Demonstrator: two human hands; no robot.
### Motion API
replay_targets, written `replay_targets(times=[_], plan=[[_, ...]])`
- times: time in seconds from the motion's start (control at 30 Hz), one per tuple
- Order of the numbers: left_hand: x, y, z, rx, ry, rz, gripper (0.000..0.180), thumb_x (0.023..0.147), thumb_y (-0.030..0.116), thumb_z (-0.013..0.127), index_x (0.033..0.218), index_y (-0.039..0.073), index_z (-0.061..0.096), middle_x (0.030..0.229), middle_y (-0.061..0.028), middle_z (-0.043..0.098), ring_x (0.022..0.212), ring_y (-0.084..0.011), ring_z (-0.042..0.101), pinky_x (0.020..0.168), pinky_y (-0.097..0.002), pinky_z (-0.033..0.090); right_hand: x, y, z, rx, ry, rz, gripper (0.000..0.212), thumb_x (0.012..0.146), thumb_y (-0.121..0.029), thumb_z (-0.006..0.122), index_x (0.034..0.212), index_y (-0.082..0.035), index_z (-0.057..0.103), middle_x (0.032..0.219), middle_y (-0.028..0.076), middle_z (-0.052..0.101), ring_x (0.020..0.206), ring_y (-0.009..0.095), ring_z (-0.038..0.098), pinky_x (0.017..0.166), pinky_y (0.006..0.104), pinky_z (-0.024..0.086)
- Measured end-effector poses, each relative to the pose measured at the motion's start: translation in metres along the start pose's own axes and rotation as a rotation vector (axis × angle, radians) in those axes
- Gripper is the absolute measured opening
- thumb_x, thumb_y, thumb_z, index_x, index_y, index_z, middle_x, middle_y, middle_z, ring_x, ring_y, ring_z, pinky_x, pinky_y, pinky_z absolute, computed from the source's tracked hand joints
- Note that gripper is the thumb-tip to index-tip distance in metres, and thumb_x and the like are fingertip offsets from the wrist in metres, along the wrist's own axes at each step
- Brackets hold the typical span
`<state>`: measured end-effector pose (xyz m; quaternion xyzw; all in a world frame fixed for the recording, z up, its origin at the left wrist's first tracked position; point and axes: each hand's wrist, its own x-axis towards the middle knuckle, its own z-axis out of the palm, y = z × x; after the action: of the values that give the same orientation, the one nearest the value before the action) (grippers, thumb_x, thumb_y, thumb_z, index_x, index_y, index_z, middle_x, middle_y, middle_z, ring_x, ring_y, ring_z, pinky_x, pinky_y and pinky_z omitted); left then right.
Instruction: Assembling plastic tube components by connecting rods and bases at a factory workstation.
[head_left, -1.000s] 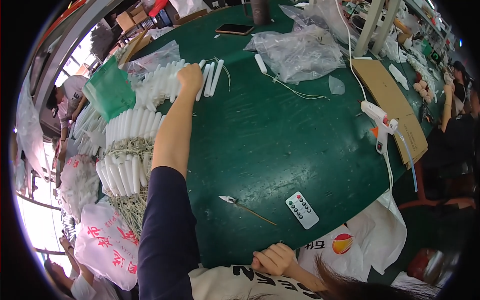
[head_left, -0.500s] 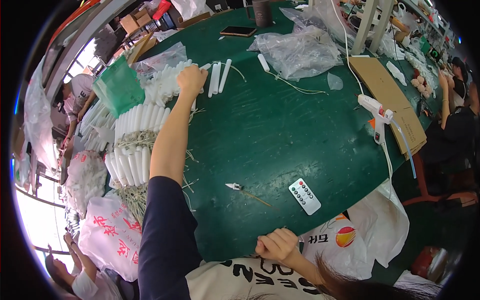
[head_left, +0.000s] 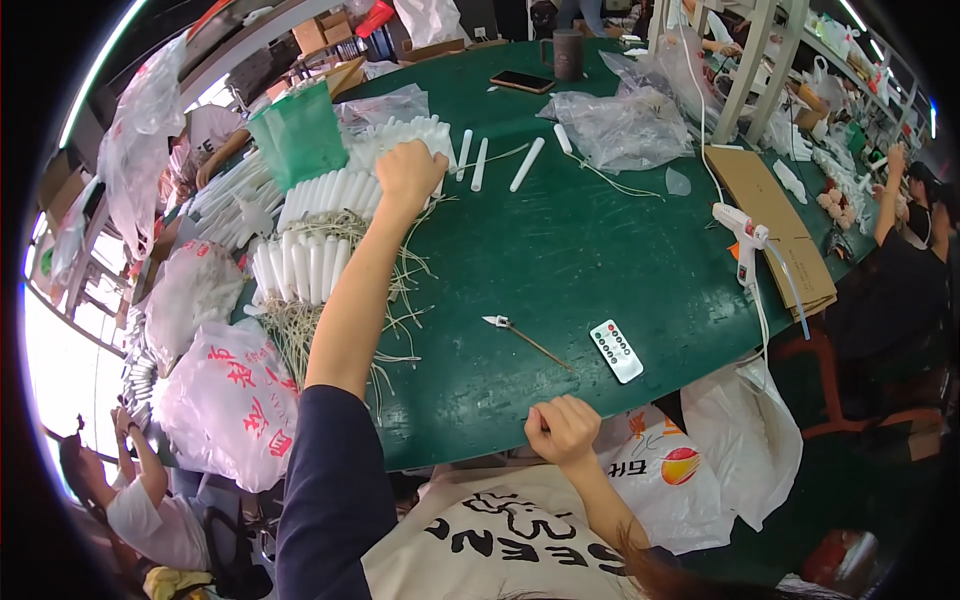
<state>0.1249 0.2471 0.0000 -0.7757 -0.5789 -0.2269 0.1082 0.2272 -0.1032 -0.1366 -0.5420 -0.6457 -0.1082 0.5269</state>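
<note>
My left hand (head_left: 410, 178) reaches over the white candle-like tubes (head_left: 330, 195) heaped at the back left, its fingers curled down. Whatever is in its grip is hidden under the hand. Thin pale wires (head_left: 300, 330) trail from the bundled tubes. Just right of this hand lie loose tubes, one (head_left: 527, 165) slanting away from the others. My right hand (head_left: 563, 428) rests closed at the table's near edge, with nothing visible in it. Near it are a small pointed white bulb on a wire (head_left: 500, 322) and a white remote control (head_left: 616, 351).
A glue gun (head_left: 742, 240) and flat cardboard (head_left: 775, 225) lie on the right of the green table (head_left: 480, 260). Clear plastic bags (head_left: 620, 130), a phone (head_left: 522, 81) and a dark mug (head_left: 567, 55) are at the back. Filled plastic bags (head_left: 225, 400) stand left; other people work nearby.
The view has shifted, so the table sits differently in the picture. Loose tubes beside my left hand now lie farther apart. That hand stays at the heap; my right hand remains closed.
</note>
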Motion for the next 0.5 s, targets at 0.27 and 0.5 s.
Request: replay_targets(times=[0.27,0.5], plan=[[-0.058,0.019,-0.113,-0.028,0.421,0.147,0.04,0.077,0.036,0.062,0.058,0.001,0.065,0.057,-0.0175,0.061,0.051,-0.0345,0.06,0.048,-0.0409,0.047,0.01,-0.009,-0.006,0.152,0.038,0.151,0.009,0.072,0.003,0.062,0.07,-0.005,0.061,0.056,0.004,0.048,0.047,0.019,0.045,0.044,0.0298,0.035],[-0.185,0.046,-0.221,-0.361,0.229,0.34,0.029,0.077,0.028,0.068,0.066,0.001,0.062,0.05,-0.0113,0.051,0.043,-0.0271,0.051,0.044,-0.0357,0.038,0.058,-0.03,-0.059,0.147,0.183,0.073,0.056,0.081,-0.028,0.069,0.123,0.002,0.047,0.119,0.016,0.051,0.103,0.029,0.05,0.082,0.036,0.043]])
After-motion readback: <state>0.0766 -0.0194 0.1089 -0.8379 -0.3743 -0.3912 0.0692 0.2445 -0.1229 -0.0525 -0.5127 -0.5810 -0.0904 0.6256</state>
